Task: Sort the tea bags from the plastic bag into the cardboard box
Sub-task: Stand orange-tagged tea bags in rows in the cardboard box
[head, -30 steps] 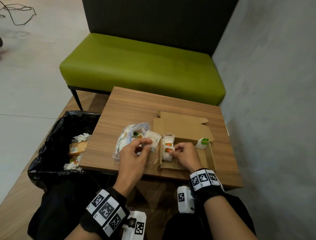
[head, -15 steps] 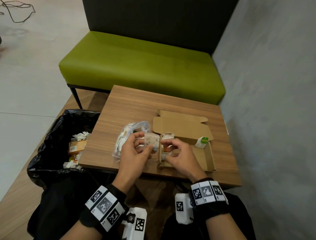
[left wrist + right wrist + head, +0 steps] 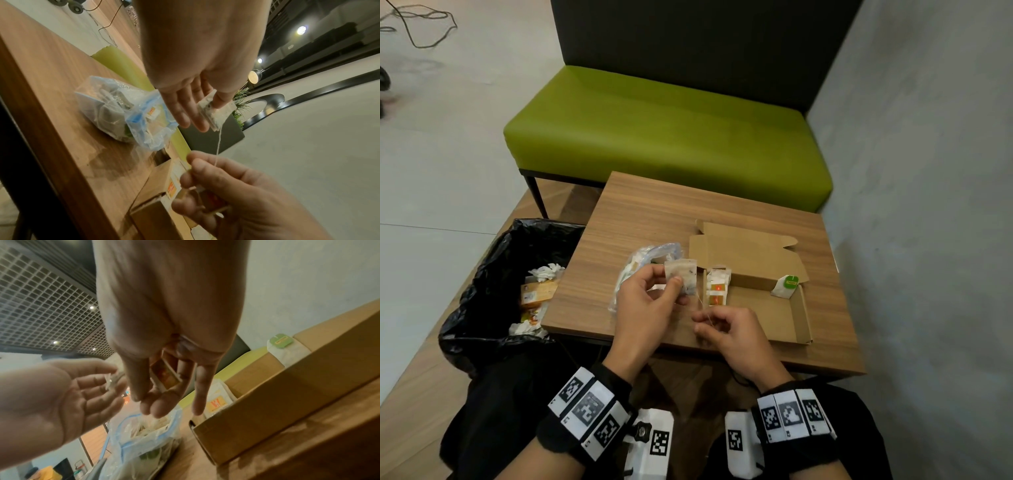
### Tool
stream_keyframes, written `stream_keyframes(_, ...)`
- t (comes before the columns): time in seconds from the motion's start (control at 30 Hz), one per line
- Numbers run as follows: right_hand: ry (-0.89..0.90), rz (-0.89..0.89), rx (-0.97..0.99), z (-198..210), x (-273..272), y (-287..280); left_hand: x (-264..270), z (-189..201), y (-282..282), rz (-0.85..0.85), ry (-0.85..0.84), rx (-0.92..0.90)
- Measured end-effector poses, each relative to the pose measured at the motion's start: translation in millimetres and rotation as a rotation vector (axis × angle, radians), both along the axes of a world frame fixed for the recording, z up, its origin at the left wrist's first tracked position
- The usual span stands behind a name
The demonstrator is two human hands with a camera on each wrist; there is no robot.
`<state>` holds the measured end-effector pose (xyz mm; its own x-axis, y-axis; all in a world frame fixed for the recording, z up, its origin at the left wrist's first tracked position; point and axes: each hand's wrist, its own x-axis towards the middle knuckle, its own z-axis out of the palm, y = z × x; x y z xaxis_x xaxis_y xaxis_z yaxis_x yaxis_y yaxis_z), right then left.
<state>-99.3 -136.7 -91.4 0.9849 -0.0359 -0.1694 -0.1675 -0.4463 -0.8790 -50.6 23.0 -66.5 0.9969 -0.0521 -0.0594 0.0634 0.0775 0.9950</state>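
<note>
My left hand (image 3: 671,284) pinches a speckled white tea bag (image 3: 683,277) between thumb and fingers, above the table between the plastic bag and the box. A thin string (image 3: 218,146) runs from the tea bag (image 3: 216,112) down to my right hand (image 3: 705,323), which pinches it and curls round its orange tag (image 3: 166,374). The clear plastic bag (image 3: 643,260) with several tea bags lies left of the open cardboard box (image 3: 767,315). Inside the box, orange-tagged tea bags (image 3: 717,289) stand at the left end and a green-tagged one (image 3: 787,284) leans at the back right.
The small wooden table (image 3: 640,219) has a black bin bag (image 3: 493,298) with rubbish at its left edge. A green bench (image 3: 664,137) stands behind it and a grey wall (image 3: 928,205) runs along the right.
The hands have drawn apart: my right hand moved back toward me with the tag, stretching the string out of the tea bag that my left hand keeps holding.
</note>
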Motion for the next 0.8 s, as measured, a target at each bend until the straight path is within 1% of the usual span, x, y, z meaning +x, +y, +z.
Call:
stream_keyframes(0.07, 0.021, -0.018, 0.075, 1.4, -7.8, -1.4, 1.5, -0.4, 3.2, 0.030, -0.020, 0.039)
stream_keyframes(0.23, 0.032, -0.002, 0.137, 5.5, -20.5, 0.3, 4.1, 0.2, 6.4, 0.063, -0.005, 0.057)
stream_keyframes(0.33, 0.084, 0.040, 0.184, 6.1, -22.3, 7.6, 3.8, 2.2, 4.4, 0.064, 0.035, 0.021)
stream_keyframes(0.4, 0.095, -0.002, 0.249, 3.3, -20.1, 11.9, 1.5, 4.8, 2.4, 0.037, 0.089, -0.027)
stream_keyframes(0.53, 0.047, -0.149, 0.307, -4.4, -14.8, 14.9, -4.8, 9.3, -0.3, -0.010, 0.190, -0.111)
stream_keyframes(0.67, -0.051, -0.216, 0.279, -11.0, -11.1, 15.8, -9.7, 9.4, -2.5, -0.061, 0.219, -0.135)
stream_keyframes(0.8, -0.130, -0.237, 0.269, -13.3, -9.5, 15.3, -13.4, 8.2, -4.7, -0.095, 0.230, -0.103)
